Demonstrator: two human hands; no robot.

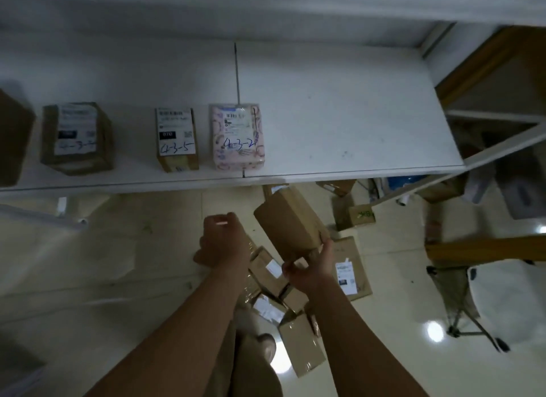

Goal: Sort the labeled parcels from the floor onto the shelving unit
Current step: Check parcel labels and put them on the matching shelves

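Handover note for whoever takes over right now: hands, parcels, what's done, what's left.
Right hand grips a plain brown box by its lower end, tilted, near the front edge of the shelf.
Left hand is curled beside it; whether it holds anything is unclear.
Done: on the shelf stand a pink mailer marked 4-3-2, a box marked 4-3-5 and another labelled box further left.
Left: shelve the held box, then the pile of parcels on the floor under the hands and the flat labelled parcel to its right.
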